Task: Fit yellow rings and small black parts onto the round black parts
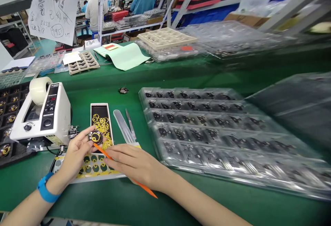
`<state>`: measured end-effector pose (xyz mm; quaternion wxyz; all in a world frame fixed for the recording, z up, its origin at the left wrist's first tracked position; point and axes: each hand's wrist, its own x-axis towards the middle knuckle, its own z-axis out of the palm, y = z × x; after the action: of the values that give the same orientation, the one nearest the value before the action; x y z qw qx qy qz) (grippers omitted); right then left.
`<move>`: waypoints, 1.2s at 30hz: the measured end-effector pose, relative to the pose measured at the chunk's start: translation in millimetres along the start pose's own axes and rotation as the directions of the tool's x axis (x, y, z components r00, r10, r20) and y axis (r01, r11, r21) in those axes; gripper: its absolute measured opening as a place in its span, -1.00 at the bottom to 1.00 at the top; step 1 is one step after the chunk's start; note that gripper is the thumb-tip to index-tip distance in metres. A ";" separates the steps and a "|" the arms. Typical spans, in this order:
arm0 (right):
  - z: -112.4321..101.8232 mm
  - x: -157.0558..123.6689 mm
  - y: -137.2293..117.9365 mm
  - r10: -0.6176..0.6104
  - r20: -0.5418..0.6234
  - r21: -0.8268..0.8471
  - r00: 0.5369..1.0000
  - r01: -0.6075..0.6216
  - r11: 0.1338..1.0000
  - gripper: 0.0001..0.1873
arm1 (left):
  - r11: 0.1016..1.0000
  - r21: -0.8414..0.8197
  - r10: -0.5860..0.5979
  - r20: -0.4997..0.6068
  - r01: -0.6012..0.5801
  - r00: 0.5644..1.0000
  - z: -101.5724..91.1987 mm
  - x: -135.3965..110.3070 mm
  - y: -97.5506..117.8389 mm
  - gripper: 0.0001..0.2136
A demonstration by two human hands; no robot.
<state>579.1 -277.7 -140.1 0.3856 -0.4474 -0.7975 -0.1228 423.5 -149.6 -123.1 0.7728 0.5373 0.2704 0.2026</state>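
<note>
Between its thumb and fingers my left hand (77,147) grips a small round black part (95,136) with a yellow ring-shaped piece on its face. My right hand (136,160) is closed around an orange plastic pry stick (145,188), its tip touching the lower edge of the round part. Behind the hands is a white-rimmed box (91,112) holding a pile of yellow ring-shaped pieces (101,122). Under the wrists lies a sheet of dark round stickers with yellow borders (95,167), partly covered by my left hand.
A white tape dispenser (55,115) stands left, beside a black foam tray (15,150) of round parts. Tweezers (130,124) and a clear strip (121,124) lie behind my right hand. A large clear tray (155,139) of dark parts fills the right. One loose part (123,90) lies behind.
</note>
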 end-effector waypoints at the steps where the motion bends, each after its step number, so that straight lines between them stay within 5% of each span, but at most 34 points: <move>1: 1.2 0.0 -0.7 0.025 -0.034 0.028 0.999 -0.025 0.999 -0.78 | 1.000 -0.011 -0.005 0.007 0.005 1.000 0.7 0.1 -0.2 -0.53; 5: 9.6 -0.7 -5.3 0.314 -0.235 0.293 0.920 -0.241 0.925 -0.73 | 0.999 -0.034 -0.001 0.062 0.003 0.998 2.2 -1.8 -2.9 -0.49; 9: 16.5 -2.4 -8.0 0.480 -0.266 0.394 0.836 -0.360 0.846 -0.69 | 1.000 -0.012 0.006 0.114 -0.005 0.993 2.3 -3.8 -7.1 -0.45; 18: 22.4 -3.1 -5.6 0.392 -0.302 0.323 0.869 -0.293 0.900 -0.65 | 0.999 -0.040 0.031 0.104 -0.027 0.994 4.9 -3.0 -14.4 -0.44; 24: 21.3 -1.7 -4.0 0.106 -0.171 -0.093 0.980 -0.124 0.988 -0.74 | 0.996 -0.046 -0.067 0.063 0.070 0.996 6.2 -2.1 -8.3 -0.47; 27: 19.7 -1.7 -3.9 0.037 -0.095 -0.227 0.995 -0.058 0.972 -0.75 | 0.991 -0.093 -0.093 0.026 0.095 0.995 6.7 -0.4 -6.6 -0.54; 31: 17.1 -1.8 -4.7 0.117 -0.202 -0.124 0.972 -0.144 0.982 -0.73 | 0.980 -0.157 -0.124 -0.013 0.120 0.992 8.3 1.6 -4.3 -0.60; 36: 8.8 -0.2 -6.2 0.351 -0.361 0.107 0.864 -0.336 0.936 -0.66 | 0.989 -0.086 -0.120 -0.003 0.120 0.993 8.3 1.2 -4.9 -0.61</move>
<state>569.7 -276.6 -145.2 0.5552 -0.5425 -0.6191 -0.1187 429.8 -156.5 -125.6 0.8049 0.4855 0.2963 0.1694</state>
